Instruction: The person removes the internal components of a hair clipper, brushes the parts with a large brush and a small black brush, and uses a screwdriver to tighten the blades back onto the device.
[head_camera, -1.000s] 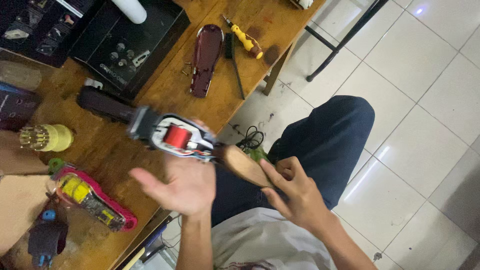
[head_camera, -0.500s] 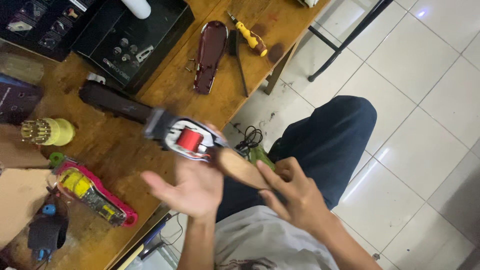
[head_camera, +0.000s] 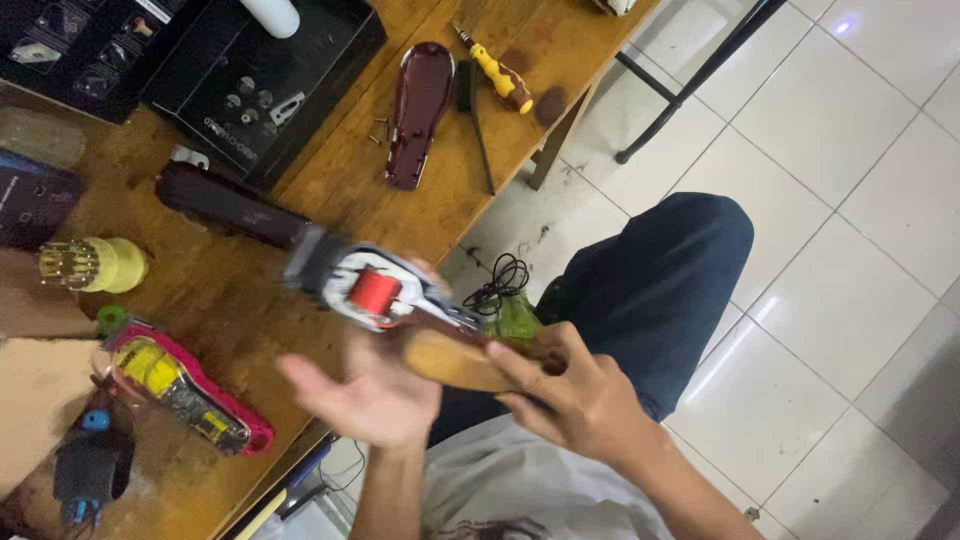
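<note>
While your left hand (head_camera: 375, 395) lies open, palm up and fingers spread, an opened clipper (head_camera: 375, 290) with a red motor coil rests on its fingertips, just over the tabletop (head_camera: 330, 215) edge. Your right hand (head_camera: 575, 390) is closed around a wooden handle (head_camera: 450, 358), its tip pressed against the clipper's rear end; you cannot tell what tool it is. On the tabletop a dark red shell (head_camera: 412, 112) lies beside a yellow screwdriver (head_camera: 497, 77), with a black box (head_camera: 262, 80) to its left. A pink clipper (head_camera: 180, 385) lies near the front edge, and a yellow bit holder (head_camera: 95, 265) sits behind it. Your knee in dark trousers (head_camera: 660, 270) shows above the tiled floor (head_camera: 850, 150).
</note>
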